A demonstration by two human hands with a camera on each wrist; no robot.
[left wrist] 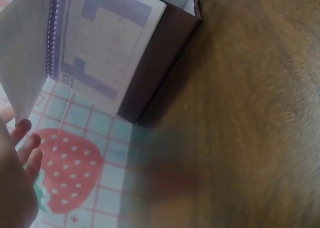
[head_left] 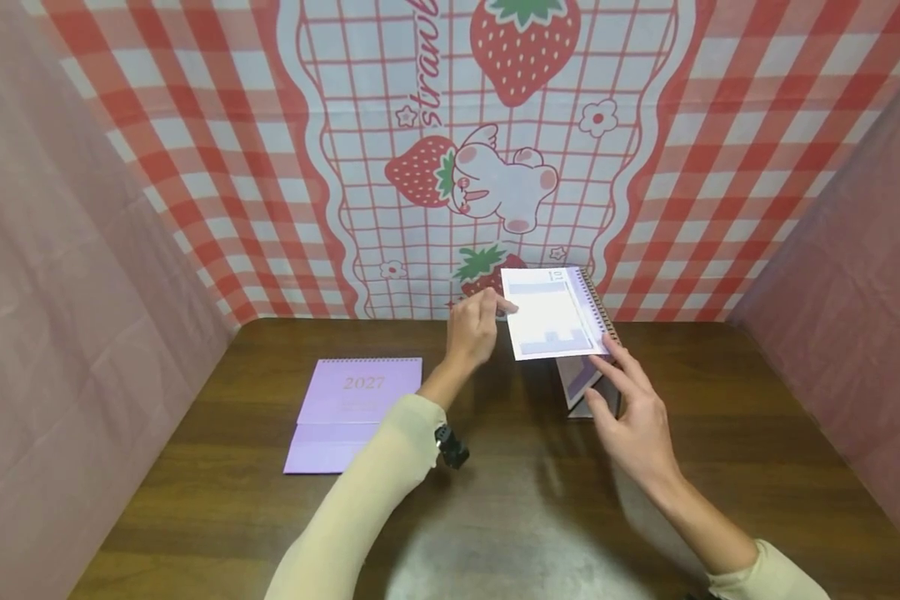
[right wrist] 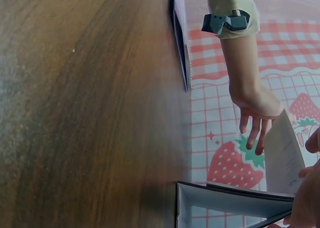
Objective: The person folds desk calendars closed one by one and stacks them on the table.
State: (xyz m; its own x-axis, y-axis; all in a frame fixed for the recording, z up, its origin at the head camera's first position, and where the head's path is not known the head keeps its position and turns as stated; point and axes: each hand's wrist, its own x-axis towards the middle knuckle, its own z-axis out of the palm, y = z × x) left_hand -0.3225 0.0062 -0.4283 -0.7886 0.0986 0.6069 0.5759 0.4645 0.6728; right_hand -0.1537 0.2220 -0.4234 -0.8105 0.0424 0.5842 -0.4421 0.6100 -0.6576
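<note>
- The spiral-bound desk calendar with white-and-lilac pages stands tented on the brown wooden table, right of centre, towards the far side.
- The left hand seems to pinch the left edge of its raised paper sheet; a hard leftward pull could tear the sheet at the spiral binding or crease it.
- The right hand, fingers loosely extended, lies against the near end of the binding; so light a touch might let the calendar tip or slide.
- The left forearm crosses over the lilac "2027" calendar at left; dropping the elbow could knock it.
- No true container shows; the calendar's hollow dark-brown stand shows pale inner faces.
</note>
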